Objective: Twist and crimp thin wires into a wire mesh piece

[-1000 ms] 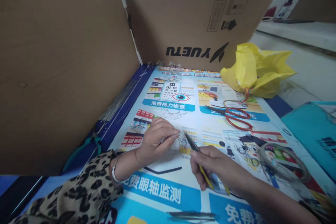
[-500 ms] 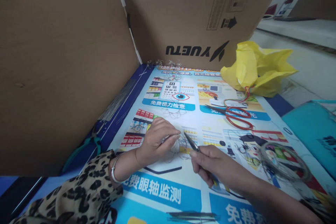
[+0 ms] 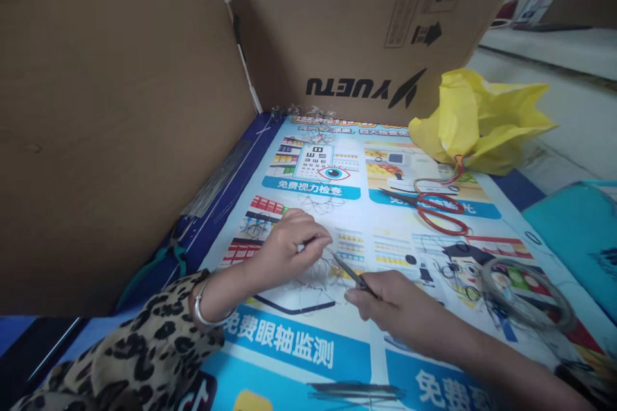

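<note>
My left hand (image 3: 295, 245), in a leopard-print sleeve with a silver bangle, is closed in a pinch over the printed sheet. A thin wire (image 3: 331, 249) seems to be in its fingertips; its fine detail is hard to see. My right hand (image 3: 393, 300) is wrapped round slim-nosed pliers (image 3: 354, 273), whose tip points up and left, just short of the left fingertips. Whether the jaws touch the wire I cannot tell. Beneath the left hand lies a loose tangle of bent wire (image 3: 315, 276) on the sheet.
Red-handled scissors (image 3: 441, 212), a coil of wire (image 3: 563, 311) and a yellow bag (image 3: 457, 115) are on the right. Teal-handled pliers (image 3: 178, 257) and straight wires (image 3: 216, 183) lie left. Short dark rods (image 3: 357, 392) sit in front. Cardboard walls (image 3: 120, 109) enclose the left and back.
The pliers have tilted flatter, and my right hand has turned with its fingers more tucked under. My left hand's fingers have curled in more. The view has shifted slightly.
</note>
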### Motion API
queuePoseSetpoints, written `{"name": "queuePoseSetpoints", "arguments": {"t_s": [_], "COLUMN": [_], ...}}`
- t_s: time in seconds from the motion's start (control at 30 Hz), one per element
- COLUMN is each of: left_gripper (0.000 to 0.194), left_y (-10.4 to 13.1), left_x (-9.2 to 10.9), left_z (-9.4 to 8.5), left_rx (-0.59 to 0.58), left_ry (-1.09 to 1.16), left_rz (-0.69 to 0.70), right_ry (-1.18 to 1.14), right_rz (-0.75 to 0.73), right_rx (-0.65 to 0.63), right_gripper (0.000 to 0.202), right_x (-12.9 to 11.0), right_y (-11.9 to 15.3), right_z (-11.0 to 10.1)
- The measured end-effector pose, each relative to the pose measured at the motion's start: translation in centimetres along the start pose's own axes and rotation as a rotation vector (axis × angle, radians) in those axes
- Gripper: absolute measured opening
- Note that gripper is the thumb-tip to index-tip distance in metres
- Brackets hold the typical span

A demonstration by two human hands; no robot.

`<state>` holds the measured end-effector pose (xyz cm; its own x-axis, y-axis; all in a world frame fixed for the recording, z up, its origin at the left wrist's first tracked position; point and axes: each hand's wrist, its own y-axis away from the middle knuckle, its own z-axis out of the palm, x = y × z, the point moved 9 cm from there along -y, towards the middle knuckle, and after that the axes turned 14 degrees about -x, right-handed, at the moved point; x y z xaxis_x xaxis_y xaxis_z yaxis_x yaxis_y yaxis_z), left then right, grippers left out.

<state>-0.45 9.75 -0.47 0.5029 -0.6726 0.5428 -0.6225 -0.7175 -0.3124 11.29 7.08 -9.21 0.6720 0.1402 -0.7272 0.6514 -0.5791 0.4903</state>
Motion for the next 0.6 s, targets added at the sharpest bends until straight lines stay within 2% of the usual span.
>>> {"name": "queuePoseSetpoints", "arguments": {"t_s": [0.1,0.2,0.27,0.33,0.43,0.6], "left_gripper": [0.016,0.015,0.015,0.015,0.019,0.025], "left_y": [-0.2,-0.2,-0.2,-0.2,-0.3,-0.6], "left_x": [-0.7,-1.5,-1.8,-1.9,-1.5,-0.6], "left_z": [-0.3,0.0,0.4,0.8,1.1,1.4], "left_rx": [-0.026,-0.052,-0.07,-0.094,-0.141,-0.225], "left_ry": [0.133,0.262,0.308,0.322,0.304,0.218], "left_rz": [-0.063,-0.128,-0.157,-0.171,-0.149,-0.057], "right_ry": [0.191,0.518,0.726,0.867,0.989,1.083], "right_rz": [0.011,0.021,-0.026,-0.087,-0.134,-0.18], "right_rx": [0.087,0.365,0.545,0.645,0.69,0.678], "right_gripper": [0.039,0.034,0.026,0.021,0.017,0.016], "right_x": [-0.2,-1.1,-2.3,-3.3,-4.2,-4.8], "right_y": [0.2,1.3,2.3,2.9,3.1,2.8], "right_z": [-1.0,-3.4,-4.4,-4.6,-4.5,-4.2]}}
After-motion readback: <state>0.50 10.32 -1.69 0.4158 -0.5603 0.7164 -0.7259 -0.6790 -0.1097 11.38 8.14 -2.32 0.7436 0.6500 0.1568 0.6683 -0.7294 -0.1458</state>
